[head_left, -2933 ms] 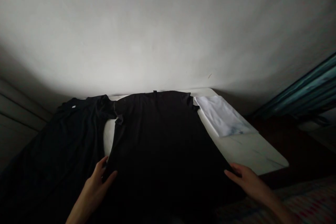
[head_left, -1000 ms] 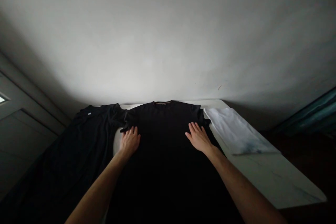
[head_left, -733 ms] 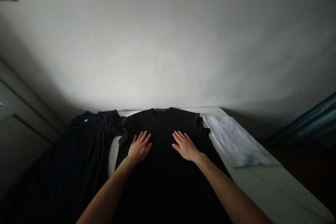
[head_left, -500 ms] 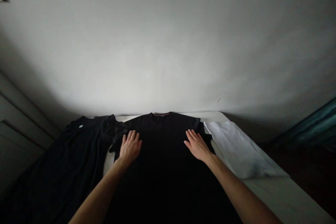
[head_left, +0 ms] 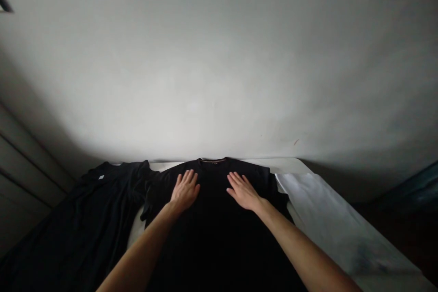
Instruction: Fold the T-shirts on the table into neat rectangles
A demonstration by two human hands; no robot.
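Black short-sleeved T-shirt [head_left: 219, 242] lies spread flat on a white table [head_left: 294, 164], its collar [head_left: 212, 160] close to the far edge and its hem running out of view at the bottom. Both bare arms reach forward and inward from below. The left hand [head_left: 185, 193] and right hand [head_left: 243, 193] rest flat on the chest just under the collar, palms down and fingers spread. Neither hand grips the cloth; they sit apart, with a narrow stretch of shirt between them.

Little table shows past the collar, only a thin strip. To the left, a sliver of white tabletop shows below a slightly rumpled sleeve [head_left: 146, 205], and a second dark garment [head_left: 78, 223] lies right beside it, spilling down past the table's left side. To the right, the other sleeve [head_left: 278, 191] sits just beside a flat white cloth [head_left: 328, 223] — pale, smooth, shadowed toward its near end.
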